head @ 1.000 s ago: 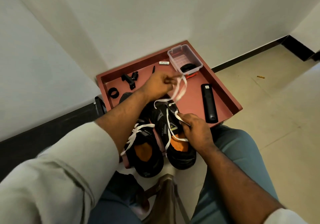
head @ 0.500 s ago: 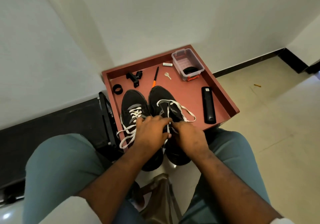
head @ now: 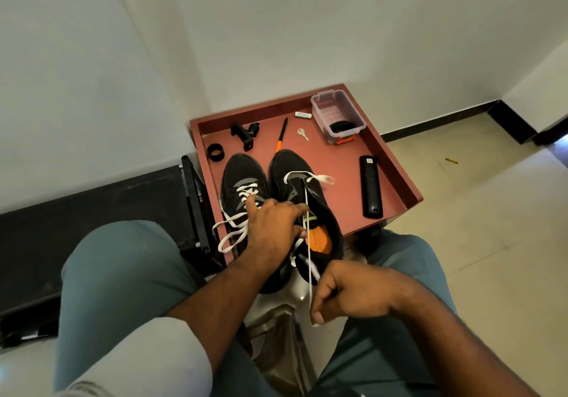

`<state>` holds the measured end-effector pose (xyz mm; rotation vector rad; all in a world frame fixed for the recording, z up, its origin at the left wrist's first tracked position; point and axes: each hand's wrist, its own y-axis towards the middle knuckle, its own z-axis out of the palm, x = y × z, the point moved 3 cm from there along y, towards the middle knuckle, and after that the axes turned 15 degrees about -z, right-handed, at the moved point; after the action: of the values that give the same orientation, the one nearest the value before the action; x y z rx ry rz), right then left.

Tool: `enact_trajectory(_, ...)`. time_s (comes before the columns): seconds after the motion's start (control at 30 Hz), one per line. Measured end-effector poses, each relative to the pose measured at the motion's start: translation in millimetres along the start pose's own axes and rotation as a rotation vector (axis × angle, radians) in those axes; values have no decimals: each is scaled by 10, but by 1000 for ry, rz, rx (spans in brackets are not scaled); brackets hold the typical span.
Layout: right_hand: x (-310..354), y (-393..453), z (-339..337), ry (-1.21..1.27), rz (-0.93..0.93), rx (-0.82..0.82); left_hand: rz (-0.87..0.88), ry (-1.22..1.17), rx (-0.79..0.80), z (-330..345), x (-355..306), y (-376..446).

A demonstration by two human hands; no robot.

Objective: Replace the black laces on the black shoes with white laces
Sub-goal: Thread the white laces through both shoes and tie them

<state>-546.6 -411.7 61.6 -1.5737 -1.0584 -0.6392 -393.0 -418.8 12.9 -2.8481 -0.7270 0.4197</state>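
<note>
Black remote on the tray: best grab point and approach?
Grip the black remote across its long sides near mid-length, from above. It lies flat on the red tray, long and narrow, with bare tray on both sides; the tray wall to its right probably hampers a side approach.

head cam | looks forward and down, steep | close over lap and red tray | single view
</note>
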Motion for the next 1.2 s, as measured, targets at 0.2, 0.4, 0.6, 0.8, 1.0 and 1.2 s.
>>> enact_trajectory(0.2, -300, 4, -172, -230, 78, -641, -26, -22, -61, 15, -49, -116)
enact_trajectory(0.4, -507, 205, -30, -559, 219, -566, -154, 2, 188, 122, -59, -189)
enact_trajectory(0.6, -541, 232, 28, -552, 212, -667, -316, -341, 270, 149, -31, -204)
enact_trajectory(0.8, -525, 241, 34, -510, 261, -727, -335, -998, 382, -217, -41, -422)
enact_trajectory(1.0, -487, 299, 33, -488, 279, -801, -187, -805, 686, -123, 1, -814)
enact_trajectory(1.2, -401, 379, 40, -453, 230, -843, 89, -712, 865, -100, -105, -1052)
